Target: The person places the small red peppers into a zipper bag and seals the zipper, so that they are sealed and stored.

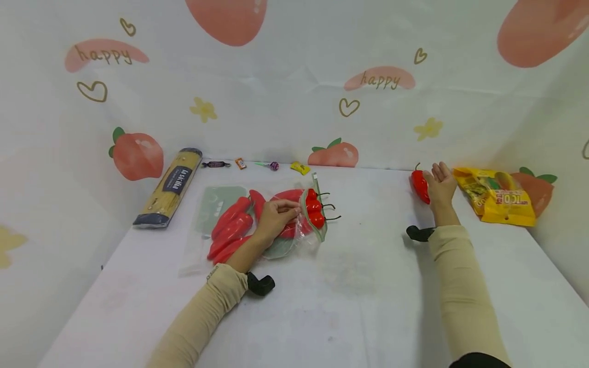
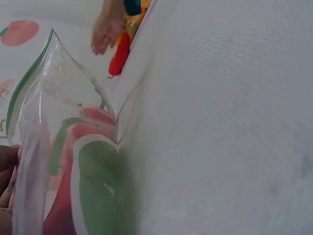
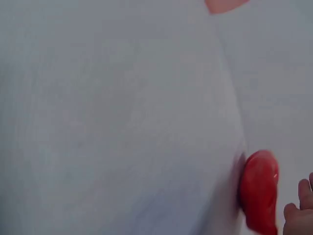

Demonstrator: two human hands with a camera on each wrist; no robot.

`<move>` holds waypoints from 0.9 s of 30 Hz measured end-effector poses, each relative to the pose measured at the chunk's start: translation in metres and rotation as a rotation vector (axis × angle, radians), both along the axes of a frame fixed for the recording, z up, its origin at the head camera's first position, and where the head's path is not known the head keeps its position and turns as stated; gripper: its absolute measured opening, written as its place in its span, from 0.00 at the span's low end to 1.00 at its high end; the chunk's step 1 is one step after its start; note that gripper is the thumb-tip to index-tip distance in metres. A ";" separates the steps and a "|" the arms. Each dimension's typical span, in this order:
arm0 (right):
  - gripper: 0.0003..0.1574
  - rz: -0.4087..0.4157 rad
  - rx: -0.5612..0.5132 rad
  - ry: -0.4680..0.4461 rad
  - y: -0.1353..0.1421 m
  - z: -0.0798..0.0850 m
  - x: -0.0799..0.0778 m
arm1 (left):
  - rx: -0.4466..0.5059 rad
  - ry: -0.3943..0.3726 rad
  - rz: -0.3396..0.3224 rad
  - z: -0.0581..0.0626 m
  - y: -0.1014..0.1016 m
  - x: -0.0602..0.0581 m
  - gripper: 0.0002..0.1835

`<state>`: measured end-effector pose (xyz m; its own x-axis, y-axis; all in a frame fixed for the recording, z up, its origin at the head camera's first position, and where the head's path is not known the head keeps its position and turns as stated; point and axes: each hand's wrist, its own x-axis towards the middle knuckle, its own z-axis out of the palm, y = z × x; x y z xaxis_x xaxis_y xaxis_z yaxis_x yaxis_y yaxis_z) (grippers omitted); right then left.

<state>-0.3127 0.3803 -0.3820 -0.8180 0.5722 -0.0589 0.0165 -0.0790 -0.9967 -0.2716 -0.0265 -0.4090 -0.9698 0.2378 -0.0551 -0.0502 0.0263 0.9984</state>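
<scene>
My left hand pinches the upper edge of a clear zip bag with a green seal and green print. In the left wrist view the bag gapes open, and only part of my left hand shows. Red peppers lie in the bag, some with dark stems poking out at its mouth. At the back right another red pepper lies beside my right hand, whose fingers are spread and extended. The right wrist view shows that pepper apart from the fingers.
A yellow snack bag sits right of my right hand. A pack of spaghetti lies at the back left. Several small sweets, among them a lollipop and a yellow-wrapped candy, line the back edge before a printed cloth wall.
</scene>
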 end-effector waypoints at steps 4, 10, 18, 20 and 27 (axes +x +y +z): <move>0.39 0.003 0.171 -0.151 0.009 -0.014 -0.001 | -0.006 -0.009 -0.003 0.000 0.000 0.002 0.11; 0.42 0.101 0.404 -0.329 0.012 -0.026 -0.003 | 0.017 -0.010 -0.003 0.001 0.000 0.002 0.11; 0.40 0.142 0.413 -0.351 0.003 -0.029 -0.007 | 0.017 -0.013 -0.004 0.000 0.000 0.001 0.10; 0.39 0.146 0.374 -0.313 -0.006 -0.025 -0.009 | 0.020 -0.007 -0.007 0.000 0.000 0.001 0.11; 0.44 0.320 0.012 -0.135 -0.060 -0.001 -0.008 | 0.017 -0.009 0.006 -0.001 0.001 -0.001 0.10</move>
